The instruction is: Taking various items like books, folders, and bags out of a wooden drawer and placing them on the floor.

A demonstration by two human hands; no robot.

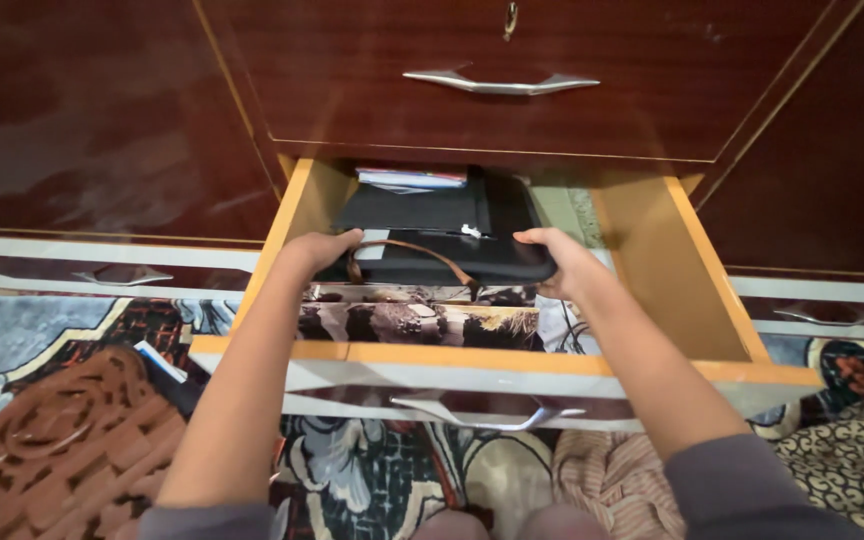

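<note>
An open wooden drawer (707, 300) of a dark red cabinet sits in front of me. Inside it lies a flat black bag (452, 240) with a thin brown strap (422, 250). My left hand (320, 250) grips the bag's left edge. My right hand (562, 260) grips its right front corner. Both arms reach down into the drawer. Under the bag lies a patterned picture-printed item (412, 320). A stack of papers (410, 179) rests at the back of the drawer.
A closed drawer with a silver handle (500, 84) and a key (510, 18) sits above. The open drawer's own handle (482, 412) faces me. On the patterned carpet lie a brown woven mat (62, 450) at left and patterned cloth (852, 460) at right.
</note>
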